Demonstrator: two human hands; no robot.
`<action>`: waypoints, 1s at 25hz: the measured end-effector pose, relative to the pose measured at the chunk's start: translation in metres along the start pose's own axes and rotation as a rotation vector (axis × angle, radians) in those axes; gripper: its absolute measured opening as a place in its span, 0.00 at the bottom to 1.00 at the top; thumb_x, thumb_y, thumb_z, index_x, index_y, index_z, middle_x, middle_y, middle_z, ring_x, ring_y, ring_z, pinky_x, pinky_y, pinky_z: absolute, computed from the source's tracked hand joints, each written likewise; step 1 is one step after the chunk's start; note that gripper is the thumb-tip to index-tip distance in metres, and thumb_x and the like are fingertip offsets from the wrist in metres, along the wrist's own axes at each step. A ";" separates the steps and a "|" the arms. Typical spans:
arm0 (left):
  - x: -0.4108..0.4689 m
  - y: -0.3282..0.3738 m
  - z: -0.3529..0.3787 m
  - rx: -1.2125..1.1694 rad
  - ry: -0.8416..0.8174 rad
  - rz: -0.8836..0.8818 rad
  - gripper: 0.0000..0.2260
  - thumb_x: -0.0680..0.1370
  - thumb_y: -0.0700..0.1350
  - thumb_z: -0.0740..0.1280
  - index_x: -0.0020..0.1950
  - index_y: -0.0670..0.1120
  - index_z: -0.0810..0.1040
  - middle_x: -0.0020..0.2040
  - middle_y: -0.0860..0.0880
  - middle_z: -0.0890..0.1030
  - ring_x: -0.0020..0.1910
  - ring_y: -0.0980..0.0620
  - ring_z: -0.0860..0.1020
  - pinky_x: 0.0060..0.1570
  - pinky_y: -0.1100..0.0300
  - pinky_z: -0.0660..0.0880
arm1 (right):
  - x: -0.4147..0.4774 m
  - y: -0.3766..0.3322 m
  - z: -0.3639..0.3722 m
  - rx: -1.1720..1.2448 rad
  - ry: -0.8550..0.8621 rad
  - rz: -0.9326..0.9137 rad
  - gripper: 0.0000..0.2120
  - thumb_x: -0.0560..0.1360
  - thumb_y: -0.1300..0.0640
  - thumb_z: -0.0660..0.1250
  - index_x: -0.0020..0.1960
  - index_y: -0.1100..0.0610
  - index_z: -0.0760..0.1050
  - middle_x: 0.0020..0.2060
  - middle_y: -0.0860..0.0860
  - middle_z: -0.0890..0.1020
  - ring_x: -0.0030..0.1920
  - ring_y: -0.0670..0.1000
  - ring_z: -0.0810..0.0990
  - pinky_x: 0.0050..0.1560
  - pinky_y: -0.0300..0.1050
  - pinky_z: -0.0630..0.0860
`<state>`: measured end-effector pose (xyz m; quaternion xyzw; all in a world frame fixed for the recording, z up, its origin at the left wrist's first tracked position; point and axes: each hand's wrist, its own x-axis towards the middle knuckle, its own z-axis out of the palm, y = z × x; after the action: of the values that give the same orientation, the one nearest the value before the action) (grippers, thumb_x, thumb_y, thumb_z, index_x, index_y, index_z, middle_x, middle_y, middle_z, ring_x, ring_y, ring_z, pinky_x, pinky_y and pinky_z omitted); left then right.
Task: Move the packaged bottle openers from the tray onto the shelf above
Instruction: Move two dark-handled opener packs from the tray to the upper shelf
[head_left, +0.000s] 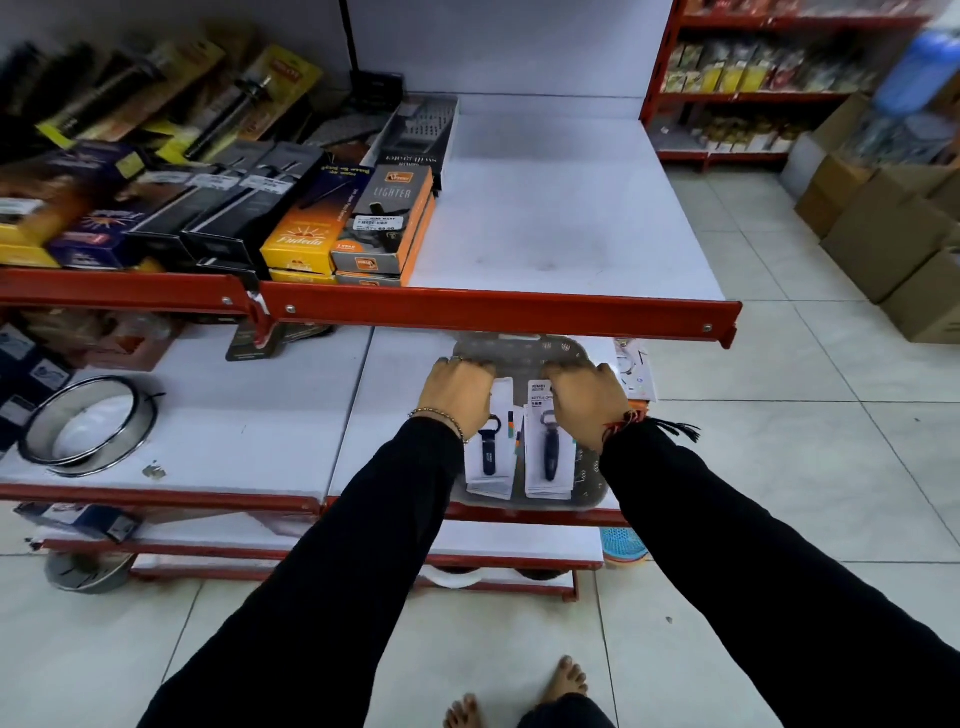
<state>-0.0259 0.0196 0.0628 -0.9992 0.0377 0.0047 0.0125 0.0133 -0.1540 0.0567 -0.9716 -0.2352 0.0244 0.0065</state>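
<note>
The shelf above (561, 208) lies bare across its right part; lighter boxes (382, 223) crowd its left. Its red front rail (498, 312) overhangs the tray (589, 470), roofing the tray's far end where 2 hands reach.

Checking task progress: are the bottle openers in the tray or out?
In. Two stacks of bottle openers lie flat in the tray, under the left hand and right hand.

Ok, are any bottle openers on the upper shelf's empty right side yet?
No, that stretch of the upper shelf is bare; both stacks of bottle openers lie in the tray.
</note>
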 end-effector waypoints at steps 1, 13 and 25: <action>-0.007 -0.001 -0.008 0.000 0.024 0.002 0.15 0.76 0.35 0.63 0.62 0.43 0.79 0.57 0.42 0.83 0.59 0.42 0.79 0.60 0.52 0.72 | -0.005 -0.004 -0.008 -0.011 0.000 0.006 0.26 0.72 0.67 0.60 0.69 0.57 0.70 0.63 0.58 0.79 0.67 0.61 0.72 0.63 0.55 0.69; -0.044 -0.011 -0.155 0.079 0.357 0.001 0.17 0.78 0.34 0.60 0.65 0.42 0.75 0.60 0.44 0.80 0.60 0.43 0.77 0.57 0.52 0.73 | -0.050 -0.022 -0.167 -0.014 0.270 -0.028 0.21 0.75 0.65 0.59 0.67 0.58 0.70 0.57 0.56 0.81 0.58 0.61 0.74 0.57 0.53 0.65; 0.075 -0.034 -0.273 0.259 0.326 -0.113 0.19 0.77 0.36 0.66 0.68 0.40 0.71 0.64 0.41 0.78 0.66 0.40 0.73 0.61 0.46 0.72 | 0.066 -0.001 -0.266 0.024 0.360 0.060 0.23 0.75 0.63 0.63 0.70 0.60 0.66 0.58 0.60 0.81 0.64 0.61 0.73 0.63 0.55 0.62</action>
<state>0.0542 0.0405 0.3357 -0.9773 -0.0168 -0.1625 0.1348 0.0852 -0.1232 0.3190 -0.9667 -0.2010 -0.1471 0.0592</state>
